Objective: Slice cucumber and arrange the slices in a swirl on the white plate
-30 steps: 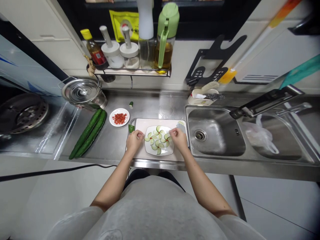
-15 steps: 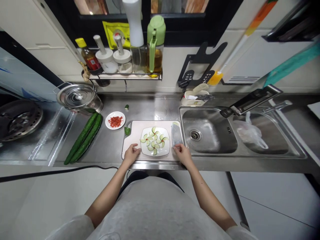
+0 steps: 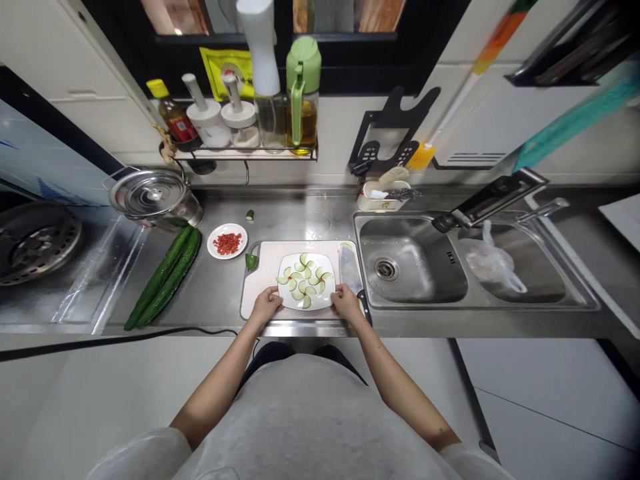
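Firstly, labels: bottle (image 3: pixel 173 113), yellow cap, red label (image 3: pixel 184 128) with a pale patch, lettering too small to read; packet (image 3: pixel 213 63), yellow, partly hidden behind the jars (image 3: pixel 210 127), its print unreadable; caddy (image 3: pixel 377 203), pale, with a small mark, illegible. Plate (image 3: pixel 323 300), white, squarish, dark-edged, located on the board (image 3: pixel 260 283) at the counter's front; bears pale green slices (image 3: pixel 303 291) in four pinwheels with red centres. Left hand (image 3: pixel 267 305): fingers curled at the plate's left rim. Right hand (image 3: pixel 346 303): likewise at the right rim, near the knife (image 3: pixel 349 267); whether either pinches the rim cannot be told. Dish (image 3: pixel 211 245), white, round, holding red bits (image 3: pixel 227 244). Cucumbers, two (image 3: pixel 163 280), side by side, left of the dish. Surface: counter (image 3: pixel 220 293), brushed steel, reflective. Sink (image 3: pixel 430 257), double, steel; bag (image 3: pixel 495 263), translucent, in the right basin. Pot (image 3: pixel 155 197), lidded, steel, back left. Room: pale wall (image 3: pixel 335 120), dark-framed window (image 3: pixel 373 17), wire shelf (image 3: pixel 250 157) of condiments, burner (image 3: pixel 40 237) far left.
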Demonstrator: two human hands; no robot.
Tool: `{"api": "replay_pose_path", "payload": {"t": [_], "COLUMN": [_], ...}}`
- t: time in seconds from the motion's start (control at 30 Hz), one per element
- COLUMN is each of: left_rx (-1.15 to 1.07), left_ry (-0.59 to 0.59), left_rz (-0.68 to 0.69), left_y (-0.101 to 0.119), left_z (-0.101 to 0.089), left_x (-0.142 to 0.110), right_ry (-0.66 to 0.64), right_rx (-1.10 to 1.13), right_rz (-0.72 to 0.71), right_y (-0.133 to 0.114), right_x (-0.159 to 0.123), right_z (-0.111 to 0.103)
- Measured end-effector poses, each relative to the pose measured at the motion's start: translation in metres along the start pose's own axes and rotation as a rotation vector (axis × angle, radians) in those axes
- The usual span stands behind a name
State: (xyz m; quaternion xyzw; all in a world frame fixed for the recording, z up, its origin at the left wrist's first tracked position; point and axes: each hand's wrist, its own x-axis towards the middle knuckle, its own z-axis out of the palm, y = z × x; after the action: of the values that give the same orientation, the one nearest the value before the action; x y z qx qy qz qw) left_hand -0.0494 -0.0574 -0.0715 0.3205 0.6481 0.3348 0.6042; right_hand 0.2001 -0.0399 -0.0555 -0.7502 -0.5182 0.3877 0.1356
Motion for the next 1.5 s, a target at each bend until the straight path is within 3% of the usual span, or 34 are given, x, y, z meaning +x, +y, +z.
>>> {"api": "replay_pose_path", "payload": {"t": [0.27, 0.6, 0.93, 1.1, 1.5], "left_rx": [-0.087, -0.115, -0.183, -0.214, -0.275], "left_ry": [-0.004, -0.046, -0.058, -0.117, -0.099], "left_rz": [0.033, 0.085, 0.095, 0.073, 0.073], "left_y": [0.003, 0.038, 0.049, 0.05, 0.042], "left_z": [0.002, -0.002, -0.005, -0.007, -0.009], "left_x": [-0.007, -0.043, -0.068, -0.07, -0.064], "right_ry": [0.0, -0.037, -0.054, -0.056, -0.069], "right_rx": [0.111, 0.347, 0.554, 0.605, 0.719], "right_rz": [-0.018, -0.13, -0.116, -0.113, -0.036], "right_y": [-0.001, -0.004, -0.019, -0.018, -0.025], "right_x": [-0.002, -0.024, -0.049, -0.047, -0.051], "right_z": [-0.002, -0.027, -0.043, -0.04, -0.04]}}
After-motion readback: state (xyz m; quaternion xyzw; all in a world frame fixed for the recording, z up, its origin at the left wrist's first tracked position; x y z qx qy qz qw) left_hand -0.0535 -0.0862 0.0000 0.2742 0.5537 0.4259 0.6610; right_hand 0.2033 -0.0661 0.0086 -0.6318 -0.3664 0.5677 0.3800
